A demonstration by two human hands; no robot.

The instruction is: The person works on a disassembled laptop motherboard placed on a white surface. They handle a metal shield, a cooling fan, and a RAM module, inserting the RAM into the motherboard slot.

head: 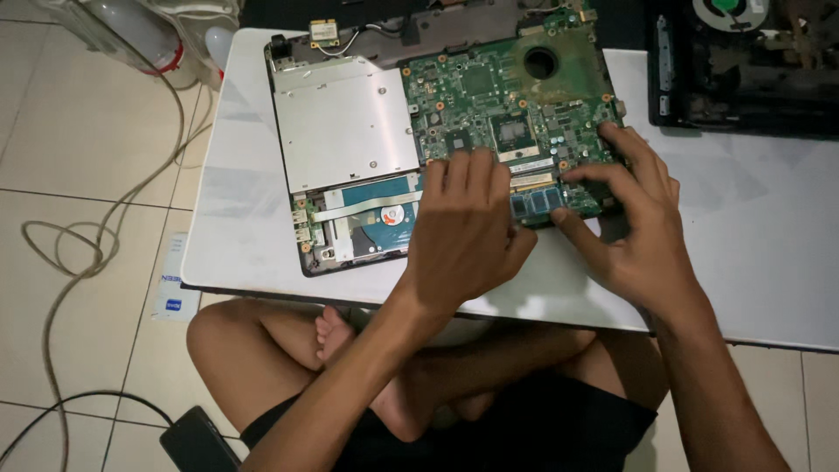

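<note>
An opened laptop base lies on a low white table [236, 227]. Its green motherboard [489, 83] fills the right half, a silver optical drive [345, 122] the left, and a hard drive [384, 214] sits below that. My left hand [463, 232] rests flat on the board's lower middle, fingers pressing near the memory module [535, 203]. My right hand [634, 218] grips the board's lower right edge, thumb at the memory module and fingers spread on top. Neither hand holds a loose item.
A second dismantled black laptop shell [743, 65] with a fan lies at the back right. A small wireless card [324, 33] hangs on wires at the top. Grey cables [79, 253] loop on the tiled floor at left. My crossed legs sit under the table's front edge.
</note>
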